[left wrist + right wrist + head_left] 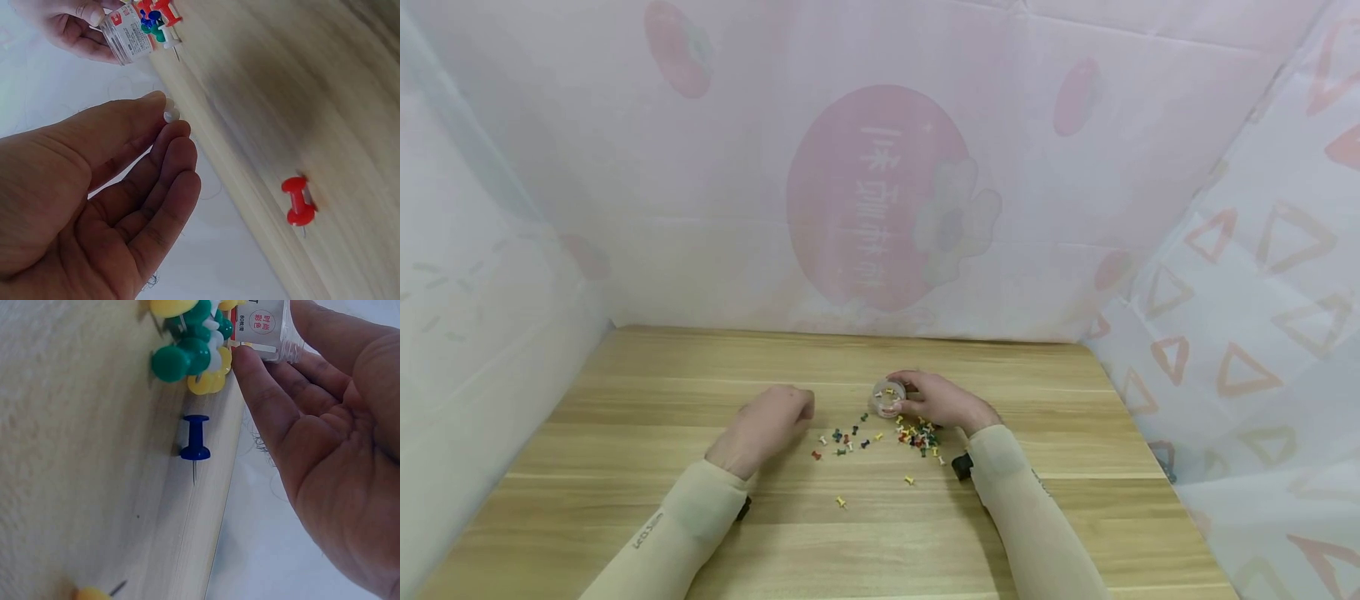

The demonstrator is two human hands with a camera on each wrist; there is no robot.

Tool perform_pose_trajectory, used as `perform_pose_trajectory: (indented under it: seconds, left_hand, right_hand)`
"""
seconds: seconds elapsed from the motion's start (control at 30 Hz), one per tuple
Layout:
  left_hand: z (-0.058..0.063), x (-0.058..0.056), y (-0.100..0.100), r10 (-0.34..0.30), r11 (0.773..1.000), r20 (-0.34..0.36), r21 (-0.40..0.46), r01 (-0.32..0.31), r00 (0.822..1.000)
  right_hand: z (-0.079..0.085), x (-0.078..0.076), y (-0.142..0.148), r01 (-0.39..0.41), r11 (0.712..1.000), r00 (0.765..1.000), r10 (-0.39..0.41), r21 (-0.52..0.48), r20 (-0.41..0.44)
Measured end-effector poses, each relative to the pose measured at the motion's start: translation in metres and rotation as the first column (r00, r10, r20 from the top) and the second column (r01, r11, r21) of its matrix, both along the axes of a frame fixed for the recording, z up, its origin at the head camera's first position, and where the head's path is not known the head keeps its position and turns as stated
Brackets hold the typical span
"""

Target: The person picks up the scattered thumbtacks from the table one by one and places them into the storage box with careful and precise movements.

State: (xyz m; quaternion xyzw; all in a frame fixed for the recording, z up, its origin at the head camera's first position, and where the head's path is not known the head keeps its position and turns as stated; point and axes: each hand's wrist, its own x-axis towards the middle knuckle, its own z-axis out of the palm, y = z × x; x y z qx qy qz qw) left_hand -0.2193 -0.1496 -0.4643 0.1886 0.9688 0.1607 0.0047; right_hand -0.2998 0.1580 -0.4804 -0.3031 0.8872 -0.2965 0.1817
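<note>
In the left wrist view, my left hand (769,427) pinches a white push pin (171,115) between thumb and fingertips, with most of the pin hidden. My right hand (942,402) holds a small clear plastic jar (265,325) with a printed label, its thumb and fingers round the side. The jar's round mouth faces the head camera, and a few yellow and white pins show inside. Just in front of the right hand lies a pile of mixed push pins (917,435). Below the left hand is a red push pin (299,201) on the table.
Several push pins lie loose on the wooden table (1000,550) between the hands. A yellow pin (841,502) and another yellow pin (909,481) lie nearer the front. Behind the table hangs a printed cloth (715,208), with more cloth at both sides.
</note>
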Motion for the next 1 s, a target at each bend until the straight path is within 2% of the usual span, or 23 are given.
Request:
perform_pose_trajectory:
  seconds: [0.5,0.83,1.0]
  left_hand:
    - [0.001,0.0,0.008,-0.02,1.0,-0.022,0.023,0.021,1.0]
    - [0.002,-0.006,0.015,-0.033,0.998,-0.006,0.06,0.033,0.999]
    - [0.005,-0.008,0.021,-0.038,0.996,0.036,0.086,0.035,0.999]
  right_hand:
    - [0.0,0.0,-0.002,0.002,1.0,1.0,-0.002,0.024,-0.017]
    - [0.0,0.0,-0.004,0.001,1.0,1.0,0.0,0.026,-0.021]
    - [0.0,0.001,-0.003,0.017,0.999,0.999,-0.016,0.047,-0.03]
